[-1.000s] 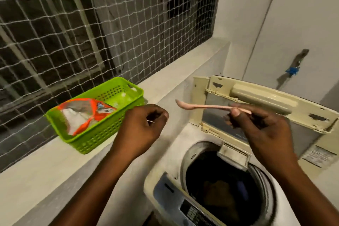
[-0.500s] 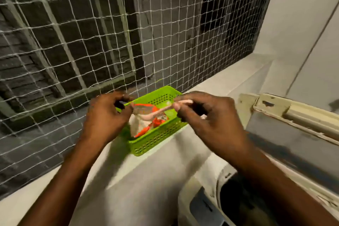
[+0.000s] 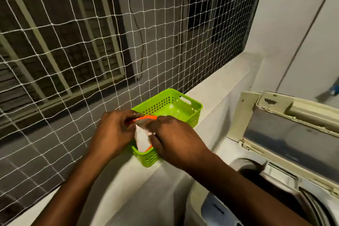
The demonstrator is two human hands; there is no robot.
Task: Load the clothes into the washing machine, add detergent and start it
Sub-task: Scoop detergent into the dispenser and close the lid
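1. Since a moment ago, our left hand [image 3: 113, 132] and right hand [image 3: 176, 139] have closed together on the detergent pouch [image 3: 142, 139], both gripping its top.
2. It stands in the green basket [image 3: 183, 105] on the ledge [image 3: 229, 71]; the spoon is hidden.
3. We judge detergent scooping comes next, beside the open washing machine [image 3: 275, 180].

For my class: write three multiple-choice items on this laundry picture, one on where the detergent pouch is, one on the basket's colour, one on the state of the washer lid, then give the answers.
1. Where is the detergent pouch?
A. in the basket on the ledge
B. in the drum
C. on the floor

2. What colour is the basket?
A. blue
B. green
C. red

3. How is the washing machine lid?
A. shut
B. removed
C. raised open

Answers: 1 A, the pouch stands in the basket between the left hand and right hand. 2 B, its perforated walls are bright green. 3 C, the lid stands up behind the open drum.
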